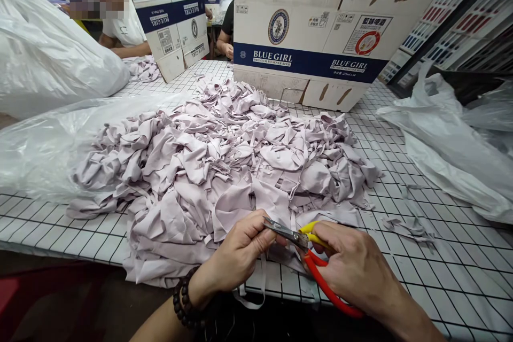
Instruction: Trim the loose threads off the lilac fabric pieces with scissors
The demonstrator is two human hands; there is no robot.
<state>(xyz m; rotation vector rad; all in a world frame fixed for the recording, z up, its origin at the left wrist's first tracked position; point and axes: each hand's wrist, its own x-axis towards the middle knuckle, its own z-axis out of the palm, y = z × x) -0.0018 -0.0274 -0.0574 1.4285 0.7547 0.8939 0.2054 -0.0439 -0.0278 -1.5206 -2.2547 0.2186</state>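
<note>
A large heap of pale lilac fabric pieces [236, 155] with narrow straps covers the middle of the table. At its near edge my left hand [246, 240] pinches a piece of this fabric between thumb and fingers; a thin strap [262, 280] hangs below it. My right hand [348, 262] is closed around scissors [294, 238] with one yellow and one red handle. Their metal blades point left and reach my left fingertips. Whether the blades touch the cloth, I cannot tell. Dark beads circle my left wrist.
A white grid-patterned table [409, 272] bears fabric scraps [409, 227] at right. Printed cardboard [304, 16] stands behind the heap, with another cardboard panel [172, 16] further left. Plastic bags [52, 53] lie left, and a white bag [457, 144] right. Another person [120, 26] sits across.
</note>
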